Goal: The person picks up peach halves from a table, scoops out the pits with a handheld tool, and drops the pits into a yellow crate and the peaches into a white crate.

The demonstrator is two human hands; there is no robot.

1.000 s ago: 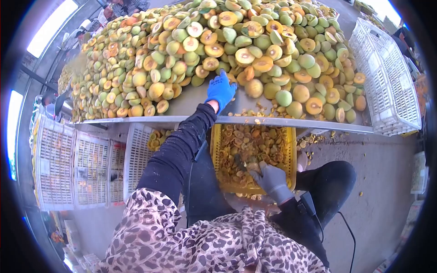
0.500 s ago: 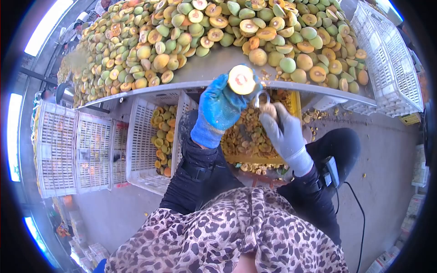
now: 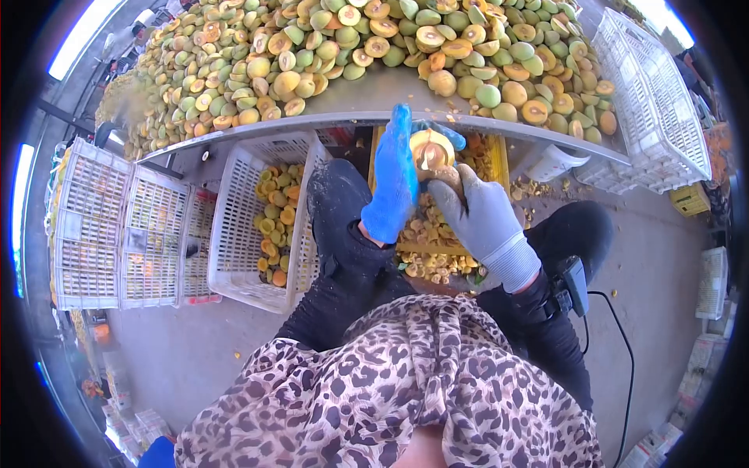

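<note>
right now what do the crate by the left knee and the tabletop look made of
Crate: looks like white moulded plastic, matte, going by its regular open lattice walls. Tabletop: probably sheet metal, a smooth grey dull-shiny surface with a thin folded front edge, though a coated board can't be ruled out.

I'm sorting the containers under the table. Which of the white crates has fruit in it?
The white crate just left of the person's left knee: halved fruit lies inside. The white crates further left show none.
</note>
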